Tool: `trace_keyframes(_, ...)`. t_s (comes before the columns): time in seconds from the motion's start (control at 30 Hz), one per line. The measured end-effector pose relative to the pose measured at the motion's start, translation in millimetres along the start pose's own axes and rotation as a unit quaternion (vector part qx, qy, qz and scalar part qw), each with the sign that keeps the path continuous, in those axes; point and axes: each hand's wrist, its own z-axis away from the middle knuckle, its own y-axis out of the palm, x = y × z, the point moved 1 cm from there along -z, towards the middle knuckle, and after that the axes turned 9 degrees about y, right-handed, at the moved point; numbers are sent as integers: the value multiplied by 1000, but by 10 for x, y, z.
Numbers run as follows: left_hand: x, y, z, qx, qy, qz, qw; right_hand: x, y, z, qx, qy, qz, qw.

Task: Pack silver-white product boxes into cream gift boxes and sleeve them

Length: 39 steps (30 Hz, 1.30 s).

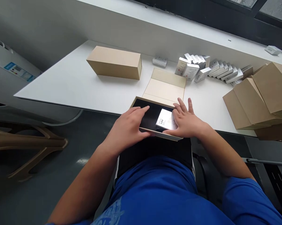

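An open tan gift box (pixel 155 132) with a black lining lies at the table's near edge, its lid (pixel 164 86) folded back flat on the table. A small white printed carton (pixel 164 120) lies inside the black tray. My right hand (pixel 186 120) rests flat on that carton, fingers stretched out over it. My left hand (pixel 129 126) holds the box's left front side, thumb under the rim and fingers lying on the black lining.
A closed tan box (pixel 115 62) lies at the back left of the white table (pixel 72 84). Several small white cartons (pixel 208 70) stand in rows at the back right. A stack of tan boxes (pixel 260 97) fills the right. A wooden chair (pixel 26 147) stands left, below.
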Motion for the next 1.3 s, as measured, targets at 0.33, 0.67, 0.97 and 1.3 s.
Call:
trace_keyframes(0.33,-105,25,-71,112,32,-51,992,31,-126,-8,-78,-130,-84,985)
trace_keyframes(0.67,-204,39,-188,102,54,-13,993,108,-35,-262,-101,-105,-87,985)
trace_keyframes(0.97,-35,56,-129,-96,165,52,980,-450,57,-333,-157,-124,-249,948)
trace_keyframes(1.3,133,27,-302,-73,174,88,978,-1552,794,-743,-339,88,-529,773)
